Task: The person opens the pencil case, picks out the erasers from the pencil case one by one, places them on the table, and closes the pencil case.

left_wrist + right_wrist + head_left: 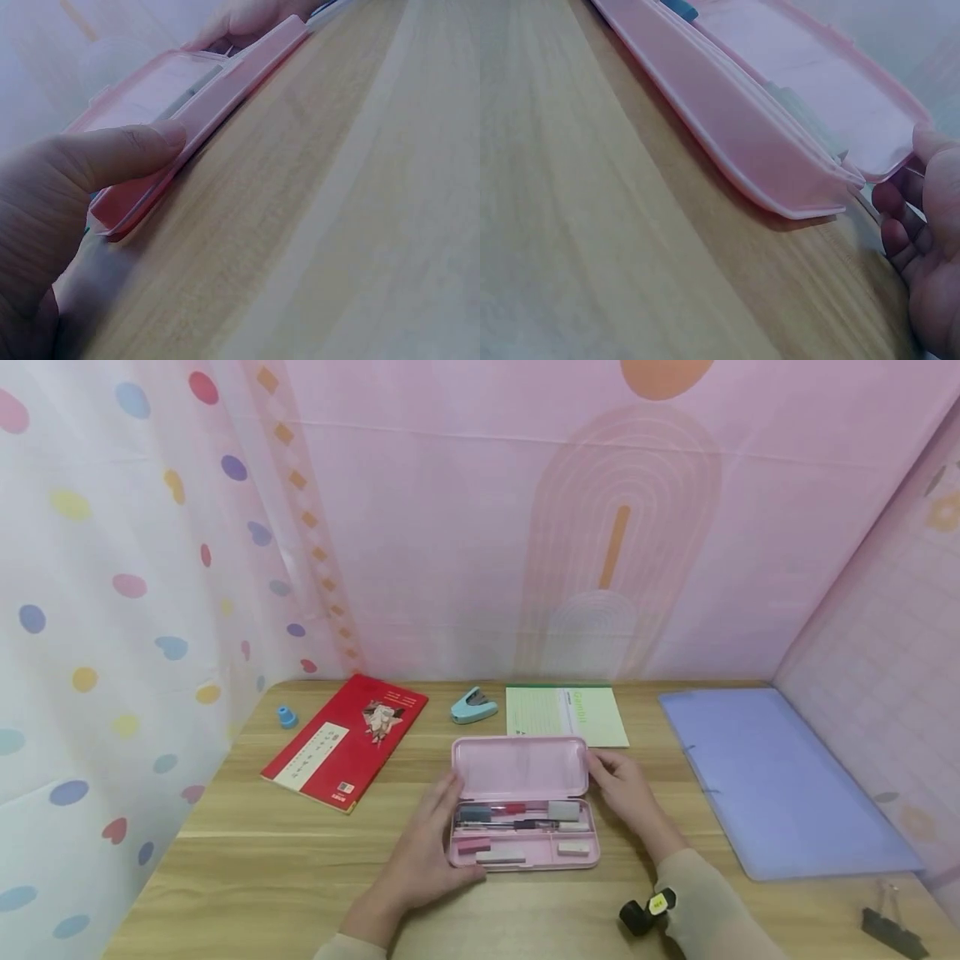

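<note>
A pink pencil case (pixel 525 865) lies open on the table, its lid (pixel 521 767) tilted up at the back. Inside are several pens (pixel 517 826), a grey block (pixel 563 811), a dark pink piece (pixel 474 845) and white pieces (pixel 500 857) in the front compartments. My left hand (pixel 423 852) grips the case's left end, the thumb (pixel 142 154) on its front wall and the fingers reaching back along the side. At the right, my right hand (pixel 626 785) holds the lid's corner, thumb on the edge and fingers curled behind it, as the right wrist view shows.
A red booklet (pixel 348 743) and a small blue cone-shaped item (pixel 287 717) are at the left. Behind the case sit a light blue stapler (pixel 474 706) and a pale green notepad (pixel 566 717). A blue folder (pixel 787 785) and a black binder clip (pixel 894 933) occupy the right.
</note>
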{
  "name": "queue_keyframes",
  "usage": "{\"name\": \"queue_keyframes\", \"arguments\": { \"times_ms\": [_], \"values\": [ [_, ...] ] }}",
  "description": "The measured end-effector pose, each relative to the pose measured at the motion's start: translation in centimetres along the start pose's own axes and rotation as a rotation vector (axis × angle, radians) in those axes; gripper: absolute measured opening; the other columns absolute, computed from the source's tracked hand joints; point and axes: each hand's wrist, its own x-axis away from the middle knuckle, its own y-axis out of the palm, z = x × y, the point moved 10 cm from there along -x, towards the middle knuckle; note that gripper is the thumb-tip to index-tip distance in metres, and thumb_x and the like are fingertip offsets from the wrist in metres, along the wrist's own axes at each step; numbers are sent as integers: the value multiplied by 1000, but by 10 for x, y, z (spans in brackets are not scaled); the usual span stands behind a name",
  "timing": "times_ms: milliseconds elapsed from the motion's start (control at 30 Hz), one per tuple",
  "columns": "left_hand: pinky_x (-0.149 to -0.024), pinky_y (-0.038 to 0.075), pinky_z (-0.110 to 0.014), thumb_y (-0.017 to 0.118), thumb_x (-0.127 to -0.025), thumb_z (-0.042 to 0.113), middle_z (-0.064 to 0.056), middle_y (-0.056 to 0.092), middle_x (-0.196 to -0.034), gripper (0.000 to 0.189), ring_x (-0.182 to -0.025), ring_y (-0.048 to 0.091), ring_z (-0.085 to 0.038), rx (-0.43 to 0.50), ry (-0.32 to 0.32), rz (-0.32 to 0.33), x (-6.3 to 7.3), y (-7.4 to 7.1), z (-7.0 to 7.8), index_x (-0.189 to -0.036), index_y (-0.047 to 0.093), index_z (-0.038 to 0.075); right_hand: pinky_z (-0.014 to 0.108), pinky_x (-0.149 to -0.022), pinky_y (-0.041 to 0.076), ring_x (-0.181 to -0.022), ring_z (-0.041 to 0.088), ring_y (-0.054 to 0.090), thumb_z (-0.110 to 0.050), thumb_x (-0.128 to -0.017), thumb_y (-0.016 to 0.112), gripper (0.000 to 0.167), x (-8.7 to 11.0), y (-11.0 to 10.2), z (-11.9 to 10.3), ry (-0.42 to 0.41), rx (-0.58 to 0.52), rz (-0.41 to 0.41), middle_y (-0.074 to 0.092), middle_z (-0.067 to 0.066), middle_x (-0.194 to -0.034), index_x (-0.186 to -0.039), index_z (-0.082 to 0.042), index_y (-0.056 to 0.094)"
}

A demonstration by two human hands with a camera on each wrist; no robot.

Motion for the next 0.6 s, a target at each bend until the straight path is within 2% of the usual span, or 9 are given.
{"name": "queue_keyframes", "arguments": {
  "times_ms": [100,200,267,367,433,500,600],
  "values": [
    [-110,29,-47,83,-63,57,10,18,-158,112,-146,11,-14,-63,31,-37,1,5,3,-153,26,23,28,-79,52,-90,18,61,-30,-98,56,35,-1,0,2,1,29,-3,69,11,-103,-117,-3,66],
    [-110,31,-48,81,-65,58,10,22,-157,107,-146,11,-12,-82,32,-66,3,12,3,-152,30,24,35,-84,52,-96,21,61,-30,-96,59,42,8,-6,-5,-73,128,8,66,10,-110,-129,-4,58],
    [-109,32,-49,80,-66,59,10,23,-157,106,-146,11,-13,-77,30,-80,3,15,4,-152,30,24,43,-87,50,-100,24,59,-29,-93,64,49,21,-12,-19,-187,250,22,63,11,-117,-134,-5,52],
    [-109,32,-49,83,-65,56,8,24,-157,106,-146,11,-14,-64,32,-82,4,16,5,-151,31,24,53,-95,44,-113,31,54,-34,-83,74,65,49,-13,-45,-429,470,10,56,13,-130,-135,-5,51],
    [-109,32,-48,85,-64,53,8,24,-157,106,-146,11,-14,-69,36,-69,4,13,5,-151,32,24,57,-100,38,-124,34,48,-45,-76,78,78,67,-3,-57,-580,605,-56,51,13,-138,-137,-5,49],
    [-109,32,-48,86,-63,51,9,25,-156,106,-146,11,-13,-84,39,-57,3,11,5,-151,32,24,58,-104,33,-133,33,40,-57,-71,77,92,80,10,-62,-681,694,-150,45,12,-145,-141,-6,46],
    [-108,33,-48,84,-64,54,10,25,-156,106,-146,10,-13,-113,46,-61,1,11,4,-151,31,25,58,-107,30,-140,27,32,-68,-68,73,105,88,23,-57,-707,757,-255,38,7,-151,-146,-8,39]
  ]
}}
